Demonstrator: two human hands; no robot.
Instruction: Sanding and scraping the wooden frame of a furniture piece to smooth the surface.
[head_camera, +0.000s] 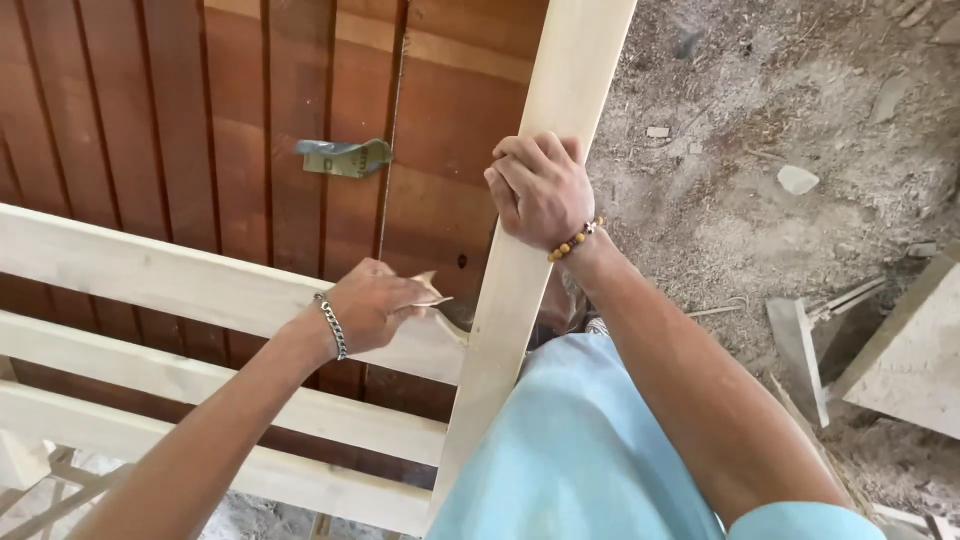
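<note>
A floor of packed dirt and sawdust (760, 130) is lying on the right, strewn with stones and wood offcuts, and a dark reddish-brown panelled door (200, 120) is lying flat under the work on the left. Three pale rails (150, 275) are running across that door, one below the other, and all three are meeting one pale upright post (540, 260) that is slanting up the middle of the view.

The right hand (540, 190) is wrapping around the post near its upper part, fingers curled closed over the far edge, a beaded bracelet showing at the wrist. The left hand (370, 305), wearing a metal chain bracelet, is pinching a small folded scrap, seemingly sandpaper (430, 292), fingers nearly closed on it, right at the corner where the top rail is joining the post.

As a judgement, the post could be slipping sideways if the right hand's hold is loosening, and the pale wood's edges could be giving splinters to bare fingers. One crumpled greenish paper (345, 157) is resting on the door.
</note>
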